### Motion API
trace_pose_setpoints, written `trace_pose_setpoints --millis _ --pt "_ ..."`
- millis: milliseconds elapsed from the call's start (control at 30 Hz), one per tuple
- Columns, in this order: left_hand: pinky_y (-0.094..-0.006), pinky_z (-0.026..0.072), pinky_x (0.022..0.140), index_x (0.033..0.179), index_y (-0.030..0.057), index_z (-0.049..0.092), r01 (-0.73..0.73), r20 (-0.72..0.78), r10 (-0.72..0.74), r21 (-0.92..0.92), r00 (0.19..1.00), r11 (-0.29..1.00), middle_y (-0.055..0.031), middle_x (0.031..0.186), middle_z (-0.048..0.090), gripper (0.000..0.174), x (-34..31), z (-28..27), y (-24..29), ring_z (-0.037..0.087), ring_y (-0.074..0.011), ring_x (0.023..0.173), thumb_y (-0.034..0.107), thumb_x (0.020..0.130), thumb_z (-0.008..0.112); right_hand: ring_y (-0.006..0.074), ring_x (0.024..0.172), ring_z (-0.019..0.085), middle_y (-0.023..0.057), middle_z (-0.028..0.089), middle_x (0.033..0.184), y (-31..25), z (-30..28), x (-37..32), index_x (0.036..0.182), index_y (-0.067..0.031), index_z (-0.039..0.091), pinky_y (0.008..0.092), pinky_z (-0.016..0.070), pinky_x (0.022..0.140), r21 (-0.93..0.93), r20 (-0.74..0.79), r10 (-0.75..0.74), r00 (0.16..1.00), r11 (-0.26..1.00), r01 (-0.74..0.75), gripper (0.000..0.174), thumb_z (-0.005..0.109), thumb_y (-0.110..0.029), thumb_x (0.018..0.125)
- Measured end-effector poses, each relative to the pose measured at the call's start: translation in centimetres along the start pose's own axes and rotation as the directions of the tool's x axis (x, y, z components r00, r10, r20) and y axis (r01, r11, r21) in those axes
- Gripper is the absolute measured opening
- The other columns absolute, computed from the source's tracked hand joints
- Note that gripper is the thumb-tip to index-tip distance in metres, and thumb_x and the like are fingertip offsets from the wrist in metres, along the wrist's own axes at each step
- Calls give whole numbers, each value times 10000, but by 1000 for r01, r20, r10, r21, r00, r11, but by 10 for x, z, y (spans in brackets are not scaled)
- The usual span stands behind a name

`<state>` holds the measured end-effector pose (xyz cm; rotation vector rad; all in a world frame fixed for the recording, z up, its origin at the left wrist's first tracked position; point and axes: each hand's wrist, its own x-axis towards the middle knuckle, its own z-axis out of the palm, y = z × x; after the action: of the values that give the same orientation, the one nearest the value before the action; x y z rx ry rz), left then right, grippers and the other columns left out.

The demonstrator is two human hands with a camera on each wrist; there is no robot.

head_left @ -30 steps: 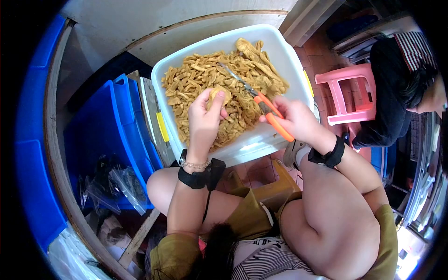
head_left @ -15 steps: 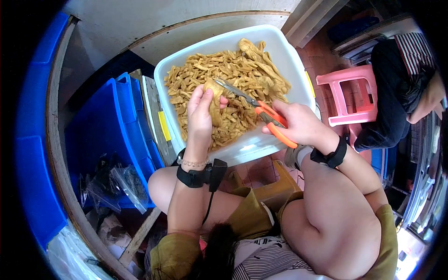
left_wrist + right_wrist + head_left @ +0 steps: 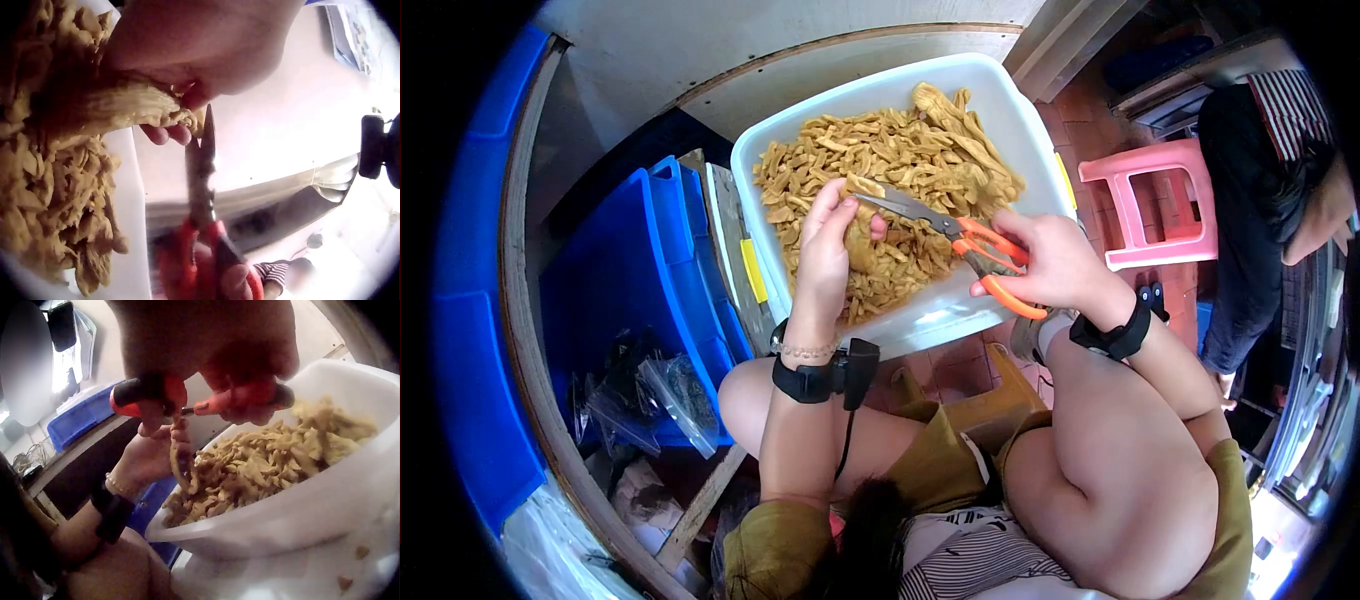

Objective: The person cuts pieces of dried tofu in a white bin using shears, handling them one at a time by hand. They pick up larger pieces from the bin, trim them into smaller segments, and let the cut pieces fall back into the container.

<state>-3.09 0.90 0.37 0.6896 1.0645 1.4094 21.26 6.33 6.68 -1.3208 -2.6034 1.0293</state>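
Note:
My left hand [image 3: 828, 240] grips a long, wrinkled yellow-brown strip [image 3: 131, 107], which looks like preserved vegetable. It hangs down over the white tub [image 3: 930, 328]. From the right, my right hand [image 3: 1055, 262] holds orange-handled scissors [image 3: 940, 222], fingers and thumb through the handles. Their blades stand slightly parted at the strip's upper end, close to the left fingertips. Beneath both hands, a pile of short cut pieces [image 3: 830, 150] fills much of the tub. Larger uncut pieces [image 3: 962, 130] lie at its far right side.
Blue bins [image 3: 605, 270] with plastic bags stand to the left of the tub. A pale wooden panel [image 3: 790, 50] rises behind it. At right are a pink stool [image 3: 1155, 158] and another person in dark trousers [image 3: 1235, 190]. My knees are close below the tub.
The scissors moved left to the strip, and their blades reached its upper end. My left hand drew the strip up into view. At right, the other person's legs and the pink stool shifted.

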Motion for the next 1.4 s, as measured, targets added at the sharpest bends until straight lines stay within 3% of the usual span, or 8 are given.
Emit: trace_pose_setpoints --millis 200,300,467,700,900,1033,1200,1400 --pt "-243 465 714 1106 2 559 -10 76 2 100 997 995 -32 901 612 227 -2 5 6 558 -95 749 113 975 410 343 579 555 133 522 609 -1 -1 0 768 -50 518 383 425 543 -36 -35 -32 999 999 31 558 801 -510 624" --pt "-245 462 722 1113 3 551 10 105 -22 117 994 993 -24 935 602 220 -4 10 1 554 -91 765 132 991 421 371 627 612 155 588 628 -3 0 1 773 -59 554 417 473 574 -103 -23 -38 999 994 36 600 707 -629 669" --pt "-244 459 741 1130 26 532 -39 72 33 80 997 996 -18 965 592 217 -5 15 -9 551 -90 805 169 1007 424 405 748 618 192 620 787 -3 3 3 832 -23 531 448 482 669 -80 6 -79 997 994 79 644 675 -635 694" --pt "-251 463 748 1122 25 545 -85 63 89 -59 994 995 -32 935 600 212 -4 13 -6 552 -92 806 121 989 411 380 779 608 175 616 814 -2 2 3 850 -35 534 439 455 694 -79 21 -100 995 992 101 645 670 -644 689" --pt "-242 463 733 1086 15 572 -53 15 52 20 999 998 -28 931 604 213 -3 15 1 545 -92 775 135 988 425 365 802 606 152 618 826 -4 3 2 844 -46 532 423 432 722 -130 -13 -121 993 985 118 640 665 -652 688" --pt "-235 458 714 1095 14 565 -71 39 71 7 997 997 -24 929 601 213 -4 17 1 536 -86 758 147 992 434 380 742 609 164 615 759 -5 6 4 837 -39 531 433 453 690 -119 18 -87 996 989 88 644 659 -655 700" --pt "-234 447 700 1079 14 555 -86 83 73 163 994 983 -20 918 594 208 -5 19 0 525 -79 754 159 1000 429 389 628 598 182 581 640 -1 10 5 778 -29 529 426 465 596 -1 6 -65 998 998 65 618 688 -622 708" --pt "-229 471 669 1063 26 568 -76 -24 79 93 997 993 -19 854 602 206 -2 12 2 549 -77 728 165 999 430 291 525 507 134 493 580 0 8 4 799 -24 531 363 403 520 33 -15 -24 1000 999 24 523 806 -449 669"
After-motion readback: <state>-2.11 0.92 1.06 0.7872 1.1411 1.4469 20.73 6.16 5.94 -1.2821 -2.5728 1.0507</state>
